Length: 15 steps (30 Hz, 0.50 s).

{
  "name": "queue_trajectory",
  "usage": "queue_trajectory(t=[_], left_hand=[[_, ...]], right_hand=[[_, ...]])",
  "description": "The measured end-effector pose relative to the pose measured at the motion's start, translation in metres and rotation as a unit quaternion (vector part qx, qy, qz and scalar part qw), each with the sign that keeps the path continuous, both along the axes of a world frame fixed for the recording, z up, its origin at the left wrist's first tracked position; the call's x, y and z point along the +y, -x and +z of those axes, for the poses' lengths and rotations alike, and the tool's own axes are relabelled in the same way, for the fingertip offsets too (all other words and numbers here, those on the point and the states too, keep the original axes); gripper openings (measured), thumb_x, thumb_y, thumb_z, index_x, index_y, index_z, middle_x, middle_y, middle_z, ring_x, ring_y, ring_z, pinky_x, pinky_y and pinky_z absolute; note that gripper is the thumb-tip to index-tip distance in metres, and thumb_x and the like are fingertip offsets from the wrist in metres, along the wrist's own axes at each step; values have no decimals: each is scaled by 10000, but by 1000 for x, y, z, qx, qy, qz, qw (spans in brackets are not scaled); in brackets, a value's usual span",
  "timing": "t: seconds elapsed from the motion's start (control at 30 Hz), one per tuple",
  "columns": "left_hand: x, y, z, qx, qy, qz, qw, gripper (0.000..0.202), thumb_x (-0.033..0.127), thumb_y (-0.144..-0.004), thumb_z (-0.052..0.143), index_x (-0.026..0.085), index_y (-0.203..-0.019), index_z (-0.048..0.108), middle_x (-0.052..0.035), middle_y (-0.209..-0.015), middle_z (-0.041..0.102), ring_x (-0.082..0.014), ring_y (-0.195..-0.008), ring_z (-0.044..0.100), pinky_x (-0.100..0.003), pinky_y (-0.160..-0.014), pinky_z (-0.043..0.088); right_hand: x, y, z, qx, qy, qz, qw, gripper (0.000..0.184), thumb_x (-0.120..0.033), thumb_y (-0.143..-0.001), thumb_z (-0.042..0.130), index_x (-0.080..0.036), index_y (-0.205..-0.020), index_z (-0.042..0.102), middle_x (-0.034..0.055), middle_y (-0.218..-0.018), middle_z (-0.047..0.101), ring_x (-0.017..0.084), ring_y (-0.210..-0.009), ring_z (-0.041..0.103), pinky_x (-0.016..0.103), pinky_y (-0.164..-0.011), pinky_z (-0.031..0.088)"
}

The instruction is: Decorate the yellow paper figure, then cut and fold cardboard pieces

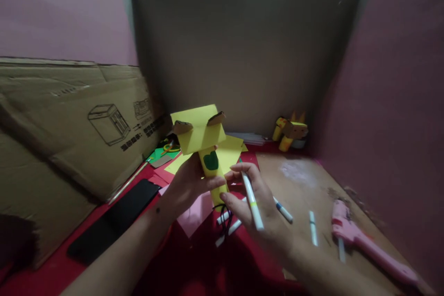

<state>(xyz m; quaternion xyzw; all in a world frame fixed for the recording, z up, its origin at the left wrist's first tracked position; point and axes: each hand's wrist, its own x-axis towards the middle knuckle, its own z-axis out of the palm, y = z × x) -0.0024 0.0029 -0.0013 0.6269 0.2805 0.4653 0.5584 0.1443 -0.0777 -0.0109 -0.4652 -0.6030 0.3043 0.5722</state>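
Note:
My left hand point(189, 178) is wrapped round the tube-shaped body of a yellow paper animal figure point(218, 193). The figure has a flat square head with two brown cardboard ears, and a dark green patch point(211, 161) on its body. Black strings point(225, 217) hang at its lower end. In my right hand point(260, 194) a white marker point(252, 201) with a yellow-green band lies between the fingers, its green tip pointing up and away. My right thumb and fingertips are at the figure's lower body; whether they press on it is hard to tell.
A pink glue gun point(367, 240) and a marker cap point(313, 227) lie on a brown board point(298, 199) at right. Another yellow animal figure point(291, 132) stands behind. At left are a black phone point(116, 219) and a cardboard sheet point(69, 148). Yellow paper point(234, 150) and more markers point(282, 209) lie around.

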Motion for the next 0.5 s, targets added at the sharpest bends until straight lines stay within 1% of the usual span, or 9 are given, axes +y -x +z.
queue_trajectory(t=[0.07,0.13,0.23,0.33,0.4,0.5], left_hand=[[2,1,-1,1,-8,-1,1000,654,305,-614,832,238,-1183,519,29,-861,538,-152,-790,498,-293,-706,428],[4,2,-1,14,-28,-3,1000,631,311,-629,827,239,-1180,529,24,-860,552,-153,-795,508,-283,-709,427],[5,3,0,19,-42,-17,999,494,314,-671,806,210,-1095,576,0,-887,604,-166,-819,547,-280,-718,449],[3,1,0,7,-28,-31,999,377,322,-711,774,196,-1023,604,-22,-910,656,-186,-829,597,-290,-716,486],[2,0,0,4,-25,-32,999,349,313,-731,755,203,-1031,614,-29,-924,679,-195,-835,621,-292,-714,499],[2,0,0,15,-38,-16,999,316,278,-740,751,193,-1017,626,-41,-920,702,-197,-829,644,-283,-701,506]], right_hand=[[-1,0,4,4,23,-14,1000,360,-271,-744,648,-239,-1056,470,52,-1022,602,215,-961,618,402,-817,532],[-2,0,5,32,49,-7,998,363,-281,-735,657,-238,-1048,477,51,-1037,599,209,-943,626,385,-798,538],[-1,2,6,110,79,21,991,351,-267,-739,651,-243,-1039,470,24,-1011,583,163,-821,647,331,-709,559],[-2,4,7,157,77,40,984,345,-236,-728,660,-247,-1013,466,-3,-965,580,128,-737,638,298,-668,561],[-3,4,8,162,73,49,983,354,-236,-722,666,-248,-1012,465,-5,-964,581,122,-722,628,290,-656,557],[-5,3,10,142,80,41,986,366,-256,-721,667,-242,-1026,465,10,-991,585,131,-755,624,296,-682,545]])
